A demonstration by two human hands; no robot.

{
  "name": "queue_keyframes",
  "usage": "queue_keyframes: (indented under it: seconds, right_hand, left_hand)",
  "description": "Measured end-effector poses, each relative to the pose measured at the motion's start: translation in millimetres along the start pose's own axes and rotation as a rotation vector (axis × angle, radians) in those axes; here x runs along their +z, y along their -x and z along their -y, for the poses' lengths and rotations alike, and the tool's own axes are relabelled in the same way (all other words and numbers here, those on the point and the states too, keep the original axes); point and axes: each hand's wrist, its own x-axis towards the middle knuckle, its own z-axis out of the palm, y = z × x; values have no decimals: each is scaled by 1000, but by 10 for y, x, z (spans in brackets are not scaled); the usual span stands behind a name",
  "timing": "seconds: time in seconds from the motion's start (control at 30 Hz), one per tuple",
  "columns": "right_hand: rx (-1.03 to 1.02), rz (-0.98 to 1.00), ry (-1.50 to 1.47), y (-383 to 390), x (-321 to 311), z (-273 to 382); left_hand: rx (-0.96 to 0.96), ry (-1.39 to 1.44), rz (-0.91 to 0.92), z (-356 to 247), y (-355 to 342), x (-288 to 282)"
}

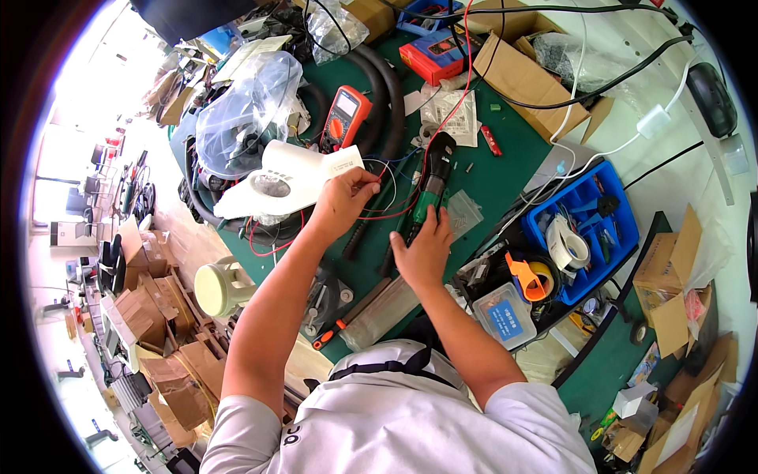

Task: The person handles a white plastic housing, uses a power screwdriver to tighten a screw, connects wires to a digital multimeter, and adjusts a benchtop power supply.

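Note:
My left hand (pixel 341 207) is closed in a pinch beside the white plastic housing (pixel 304 175), with thin red and white wires at its fingertips. The housing is a curved shell with a large round opening and lies on the cluttered left part of the green table. My right hand (pixel 425 246) grips the lower end of a green and black cylindrical hand tool (pixel 433 186); its dark end points away from me. Part of the tool is hidden under my fingers. A red wire (pixel 424 158) runs down past the tool toward my left hand. Beyond the housing stands an orange multimeter (pixel 345 118).
Thick black hoses (pixel 382 95) and a clear plastic bag (pixel 249 114) crowd the far left. A red pocket tool (pixel 490 141) lies right. Blue parts bin (pixel 580 229), orange tape dispenser (pixel 527 278) and clear box (pixel 504 316) stand right. An orange-handled tool (pixel 325 340) lies near me.

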Motion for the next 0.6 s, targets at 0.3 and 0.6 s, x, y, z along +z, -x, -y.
queue_keyframes:
  seconds: [0.3,0.6]
  right_hand:
    - [141,34,37,-34,292,-19]
    - [244,228,-432,-267,-458,-202]
  left_hand:
    - [-36,80,23,53,-84,-68]
    - [-11,135,10,41,-214,-211]
